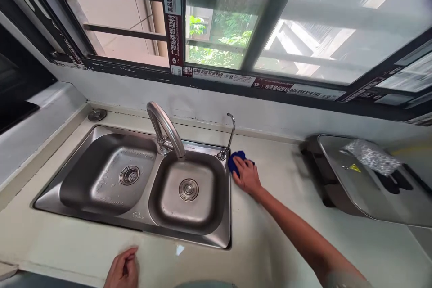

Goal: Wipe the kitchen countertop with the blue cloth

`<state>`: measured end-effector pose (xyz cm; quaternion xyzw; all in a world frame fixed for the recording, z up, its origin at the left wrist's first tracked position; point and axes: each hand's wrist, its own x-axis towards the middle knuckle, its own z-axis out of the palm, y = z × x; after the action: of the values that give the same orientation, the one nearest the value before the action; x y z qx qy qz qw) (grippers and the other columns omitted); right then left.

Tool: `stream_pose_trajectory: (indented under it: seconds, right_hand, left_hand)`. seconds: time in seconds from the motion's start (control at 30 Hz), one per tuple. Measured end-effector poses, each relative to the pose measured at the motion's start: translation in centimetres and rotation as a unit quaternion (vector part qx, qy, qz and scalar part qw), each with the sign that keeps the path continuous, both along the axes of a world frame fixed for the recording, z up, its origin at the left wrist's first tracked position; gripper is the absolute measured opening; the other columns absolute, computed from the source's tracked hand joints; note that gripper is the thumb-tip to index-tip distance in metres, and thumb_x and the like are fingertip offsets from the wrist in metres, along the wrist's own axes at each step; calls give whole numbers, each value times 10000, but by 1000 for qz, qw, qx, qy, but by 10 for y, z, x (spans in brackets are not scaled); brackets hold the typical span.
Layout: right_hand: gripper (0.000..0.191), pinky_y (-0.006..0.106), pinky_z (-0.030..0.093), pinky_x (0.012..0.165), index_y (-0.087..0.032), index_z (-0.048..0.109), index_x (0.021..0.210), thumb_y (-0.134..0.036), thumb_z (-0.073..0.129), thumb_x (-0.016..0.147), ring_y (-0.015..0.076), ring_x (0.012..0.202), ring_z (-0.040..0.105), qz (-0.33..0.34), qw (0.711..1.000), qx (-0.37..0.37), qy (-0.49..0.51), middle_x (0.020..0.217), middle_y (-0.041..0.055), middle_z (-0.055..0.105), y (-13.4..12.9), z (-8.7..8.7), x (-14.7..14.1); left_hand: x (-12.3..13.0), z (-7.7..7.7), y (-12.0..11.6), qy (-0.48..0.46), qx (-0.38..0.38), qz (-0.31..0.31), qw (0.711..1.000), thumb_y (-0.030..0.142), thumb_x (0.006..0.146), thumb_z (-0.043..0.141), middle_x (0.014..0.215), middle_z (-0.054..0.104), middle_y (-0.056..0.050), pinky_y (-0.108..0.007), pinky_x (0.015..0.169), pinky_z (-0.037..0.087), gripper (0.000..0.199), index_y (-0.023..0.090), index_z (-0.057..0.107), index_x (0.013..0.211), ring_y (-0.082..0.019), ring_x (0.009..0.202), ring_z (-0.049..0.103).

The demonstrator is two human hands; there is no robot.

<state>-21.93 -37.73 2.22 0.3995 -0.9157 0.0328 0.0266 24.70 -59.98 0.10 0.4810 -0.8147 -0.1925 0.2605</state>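
My right hand grips a dark blue cloth and presses it on the counter, right beside the back right corner of the sink. The cloth is bunched up under the fingers. Close to it rises a thin curved metal spout. My left hand rests near the front edge of the counter, its fingers curled in with nothing seen in them. Between the hands lies the double-bowl steel sink, with a thick arched faucet at its back. Water drops dot the left bowl.
A grey appliance with a glass lid stands on the right of the pale counter, with a silvery packet on top. A round metal drain cover lies at the back left corner. Behind runs a dark-framed window.
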Motion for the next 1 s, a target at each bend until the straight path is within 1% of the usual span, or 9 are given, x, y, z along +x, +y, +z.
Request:
stream_pose_trajectory:
  seconds: [0.13, 0.23, 0.33, 0.43, 0.57, 0.73, 0.8, 0.9, 1.0]
  right_hand:
    - [610, 503, 346, 969, -161, 375, 1493, -418, 328, 942, 355, 1221, 353, -36, 999, -4, 6, 1536, 96, 402, -43, -1, -68]
    - [616, 543, 299, 1001, -152, 373, 1488, -426, 332, 938, 378, 1234, 321, -47, 998, -26, 14, 1531, 118, 396, -63, -3, -99]
    - [596, 549, 270, 1037, -154, 385, 1478, -410, 330, 942, 375, 1262, 302, -50, 998, -47, 6, 1534, 111, 394, -70, -6, -109]
    - [581, 529, 285, 1045, -172, 399, 1472, -404, 341, 943, 364, 1285, 293, -57, 997, -61, -7, 1538, 89, 400, -64, -7, -102]
    - [572, 519, 288, 1069, -178, 412, 1469, -384, 344, 941, 347, 1310, 295, -79, 994, -70, -3, 1535, 64, 416, -38, -3, -68]
    - [557, 481, 326, 1074, -203, 431, 1460, -367, 370, 931, 308, 1314, 334, -95, 994, -52, 18, 1523, 29, 440, 8, 3, 2]
    - [554, 466, 340, 1074, -213, 430, 1464, -363, 376, 933, 299, 1322, 342, -91, 995, -40, 26, 1524, 25, 441, 22, 4, 35]
    - [557, 466, 357, 1077, -222, 420, 1477, -349, 386, 935, 301, 1334, 350, -86, 995, -28, 35, 1522, 27, 442, 35, 3, 84]
    - [572, 463, 371, 1082, -244, 416, 1483, -322, 426, 917, 300, 1339, 362, -86, 995, -21, 36, 1519, 18, 447, 43, -1, 133]
  left_hand:
    - [1, 4, -1, -9, -5, -6, 1000, 276, 844, 453, 863, 745, -25, -240, 591, 507, 236, 246, 686, 822, -152, 712, 664]
    - [-1, 11, -2, -21, -15, -9, 1000, 270, 842, 457, 841, 743, -19, -224, 569, 504, 231, 239, 684, 822, -137, 677, 665]
    - [-6, 18, -2, -41, -27, -9, 999, 268, 849, 454, 847, 744, -12, -212, 550, 491, 234, 237, 686, 837, -121, 643, 654]
    - [-7, 18, -2, -54, -36, 8, 998, 274, 858, 446, 862, 742, -8, -210, 511, 462, 241, 244, 685, 849, -110, 594, 626]
    - [-3, 7, -8, -22, -18, -22, 999, 293, 854, 437, 831, 730, -14, -225, 519, 477, 247, 247, 680, 842, -129, 613, 640]
    - [0, -9, -14, 30, -16, -68, 997, 272, 848, 446, 848, 730, -25, -250, 598, 513, 245, 249, 689, 875, -152, 678, 663]
    - [0, -11, -13, 44, -16, -90, 995, 251, 849, 451, 857, 736, -23, -252, 619, 514, 248, 252, 698, 870, -152, 692, 666]
    - [1, -7, -11, 49, -14, -109, 993, 241, 854, 463, 881, 748, -18, -251, 630, 505, 254, 255, 715, 881, -153, 716, 672]
    - [3, -2, -15, 51, 29, -127, 990, 266, 854, 465, 904, 754, -8, -239, 615, 500, 260, 261, 723, 886, -145, 710, 677]
